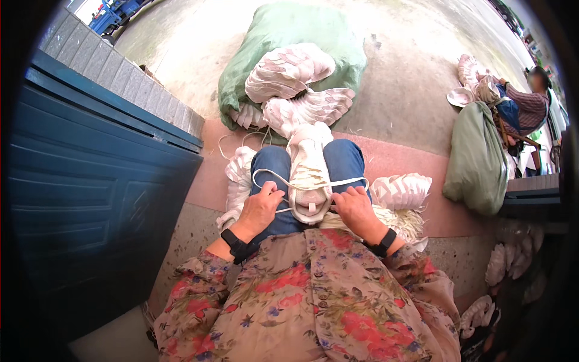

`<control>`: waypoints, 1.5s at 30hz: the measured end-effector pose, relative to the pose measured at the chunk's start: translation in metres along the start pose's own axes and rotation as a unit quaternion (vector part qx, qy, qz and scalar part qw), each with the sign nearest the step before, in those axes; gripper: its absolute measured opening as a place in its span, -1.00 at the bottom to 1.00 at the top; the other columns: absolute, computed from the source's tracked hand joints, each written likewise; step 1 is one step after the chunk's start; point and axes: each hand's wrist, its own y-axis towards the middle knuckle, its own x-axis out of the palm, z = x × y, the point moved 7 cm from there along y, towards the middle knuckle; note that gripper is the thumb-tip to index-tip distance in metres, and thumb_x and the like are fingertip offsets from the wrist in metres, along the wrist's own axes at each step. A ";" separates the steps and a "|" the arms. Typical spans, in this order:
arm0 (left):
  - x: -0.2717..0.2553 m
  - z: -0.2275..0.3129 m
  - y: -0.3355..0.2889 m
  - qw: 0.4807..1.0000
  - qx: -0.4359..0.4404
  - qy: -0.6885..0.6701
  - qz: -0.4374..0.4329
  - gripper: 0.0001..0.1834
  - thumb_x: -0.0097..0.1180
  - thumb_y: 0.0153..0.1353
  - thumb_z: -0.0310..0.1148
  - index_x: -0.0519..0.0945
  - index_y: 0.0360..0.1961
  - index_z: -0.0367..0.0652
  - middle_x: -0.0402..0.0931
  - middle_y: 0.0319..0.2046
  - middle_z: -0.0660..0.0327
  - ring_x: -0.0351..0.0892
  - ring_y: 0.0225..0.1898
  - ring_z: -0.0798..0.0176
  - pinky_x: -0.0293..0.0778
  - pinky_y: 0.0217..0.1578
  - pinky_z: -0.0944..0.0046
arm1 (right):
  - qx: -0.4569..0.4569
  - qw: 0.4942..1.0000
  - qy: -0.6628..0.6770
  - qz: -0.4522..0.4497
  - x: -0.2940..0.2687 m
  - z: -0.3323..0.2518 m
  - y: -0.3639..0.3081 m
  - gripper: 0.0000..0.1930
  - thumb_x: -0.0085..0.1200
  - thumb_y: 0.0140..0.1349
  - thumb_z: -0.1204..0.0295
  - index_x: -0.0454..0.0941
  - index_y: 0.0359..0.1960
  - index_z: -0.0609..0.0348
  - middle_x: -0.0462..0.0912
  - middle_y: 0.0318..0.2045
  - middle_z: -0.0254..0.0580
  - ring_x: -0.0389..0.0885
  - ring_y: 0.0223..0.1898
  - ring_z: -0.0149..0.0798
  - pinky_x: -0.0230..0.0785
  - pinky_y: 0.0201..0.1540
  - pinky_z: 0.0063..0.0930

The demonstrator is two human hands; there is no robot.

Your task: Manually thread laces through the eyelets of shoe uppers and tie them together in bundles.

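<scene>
White shoe (309,172) wedged between the knees, left hand (260,208) and right hand (356,208) apparently pinching its lace (313,184) ends.

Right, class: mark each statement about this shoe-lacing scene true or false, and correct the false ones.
1. A white shoe rests on the person's lap. True.
2. The left hand pinches a white lace. True.
3. The right hand holds scissors. False: it has its grip on the other lace end beside the shoe.
4. The sack ahead is red. False: it is green, with white shoes piled on it.
5. Both wrists wear black bands. True.
</scene>
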 end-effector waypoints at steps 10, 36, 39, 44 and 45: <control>0.011 -0.024 -0.003 0.981 -0.137 -0.138 0.017 -0.90 -0.09 0.12 -0.48 0.45 -0.37 -0.27 0.43 -0.54 0.07 0.49 -0.58 0.10 0.40 -0.60 0.27 | -0.017 0.998 0.045 -0.046 0.008 0.002 -0.009 -0.94 -0.09 -0.09 0.56 0.33 -0.54 0.12 0.33 -0.57 -0.19 0.34 -0.40 -0.17 0.14 -0.34 -0.36; 0.023 0.004 0.018 0.994 -0.062 0.050 -0.076 -0.94 -0.18 0.04 -0.50 0.34 -0.48 -0.27 0.41 -0.50 -0.04 0.47 -0.45 -0.11 0.39 -0.45 0.02 | 0.125 0.989 0.073 0.025 0.009 0.017 0.018 -0.98 -0.10 0.01 0.53 0.36 -0.52 0.20 0.39 -0.54 -0.09 0.43 -0.43 -0.04 0.28 -0.43 -0.23; 0.028 0.012 0.022 0.990 -0.047 0.087 -0.103 -0.94 -0.16 0.03 -0.49 0.36 -0.48 -0.26 0.42 -0.50 -0.01 0.48 -0.48 -0.08 0.41 -0.47 0.05 | 0.093 0.996 -0.013 0.000 0.013 0.005 0.025 -0.97 -0.06 -0.09 0.53 0.37 -0.55 0.16 0.40 -0.55 -0.16 0.45 -0.43 -0.15 0.27 -0.42 -0.31; 0.020 0.006 0.016 0.996 -0.033 0.077 0.006 -0.91 -0.06 0.04 -0.43 0.40 -0.51 -0.23 0.42 -0.54 0.06 0.51 -0.57 0.02 0.45 -0.57 0.14 | -0.006 0.991 -0.119 -0.058 0.014 -0.008 0.034 -0.97 -0.04 -0.09 0.48 0.40 -0.56 0.10 0.41 -0.56 -0.27 0.44 -0.46 -0.28 0.20 -0.36 -0.36; 0.014 0.006 0.014 0.996 -0.046 0.063 0.048 -0.89 -0.03 0.05 -0.39 0.41 -0.52 -0.21 0.42 -0.55 0.08 0.51 -0.58 0.04 0.44 -0.58 0.15 | -0.007 0.992 -0.112 -0.065 0.012 -0.006 0.031 -0.96 -0.04 -0.08 0.48 0.42 -0.54 0.11 0.41 -0.54 -0.26 0.42 -0.44 -0.27 0.18 -0.34 -0.36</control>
